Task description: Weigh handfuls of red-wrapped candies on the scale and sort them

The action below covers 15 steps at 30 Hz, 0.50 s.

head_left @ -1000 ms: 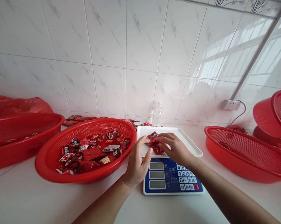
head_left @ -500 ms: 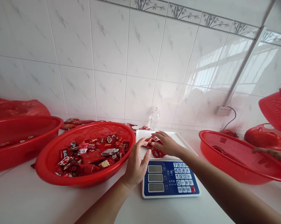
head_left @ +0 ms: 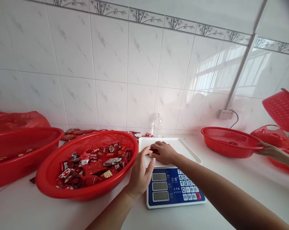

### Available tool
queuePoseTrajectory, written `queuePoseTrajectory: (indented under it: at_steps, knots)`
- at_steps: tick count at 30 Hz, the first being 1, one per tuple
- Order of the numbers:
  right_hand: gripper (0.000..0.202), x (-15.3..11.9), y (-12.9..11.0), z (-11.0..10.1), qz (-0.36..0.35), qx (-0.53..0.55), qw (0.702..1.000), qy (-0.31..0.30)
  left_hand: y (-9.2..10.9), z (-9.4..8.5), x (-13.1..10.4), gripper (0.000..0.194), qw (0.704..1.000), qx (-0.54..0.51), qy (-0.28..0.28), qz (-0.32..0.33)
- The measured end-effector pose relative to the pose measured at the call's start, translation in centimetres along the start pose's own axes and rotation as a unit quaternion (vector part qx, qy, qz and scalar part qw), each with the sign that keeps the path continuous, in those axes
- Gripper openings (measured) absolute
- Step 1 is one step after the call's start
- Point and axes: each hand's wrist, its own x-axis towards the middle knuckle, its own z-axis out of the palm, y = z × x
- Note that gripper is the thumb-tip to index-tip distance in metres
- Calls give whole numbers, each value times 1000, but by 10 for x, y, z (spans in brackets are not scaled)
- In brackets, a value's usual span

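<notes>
My right hand (head_left: 164, 152) lies over the left part of the white scale tray (head_left: 183, 148), its fingers curled over red-wrapped candies (head_left: 154, 150). Most of these candies are hidden under the hand. My left hand (head_left: 140, 171) is upright at the tray's left edge, thumb and fingers apart, fingertips close to the same candies. Below both hands is the blue panel of the digital scale (head_left: 174, 185), its lower right part showing past my right forearm. Just left of my left hand sits a red oval basket (head_left: 87, 193) holding many wrapped candies (head_left: 94, 167).
Another red basket (head_left: 22, 159) stands at far left. Red packets (head_left: 79, 133) lie along the wall, near a clear plastic bottle (head_left: 158, 124). At right, another person's hand (head_left: 270, 150) grips a red basket (head_left: 228, 148); a tilted red basket (head_left: 282, 110) hangs above red bags (head_left: 270, 135).
My right hand has closed further over the candies, covering more of them. My left hand stays beside the tray. At right, the other person's hand and basket have shifted back toward the wall.
</notes>
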Motion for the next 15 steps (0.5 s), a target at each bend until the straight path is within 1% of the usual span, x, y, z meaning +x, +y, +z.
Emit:
queuePoseTrajectory:
  at_steps: [4,8,15]
  knots:
    - [35,2,7,2,12,-12,999,36,0,-1,0,41,1000,8,-3,0]
    - [35,3,10,1,16,-15,998,56,-1,-2,-1,41,1000,10,-1,-4]
    - [33,7,13,-12,65,14,993,101,-1,-1,-1,40,1000,8,-5,-5]
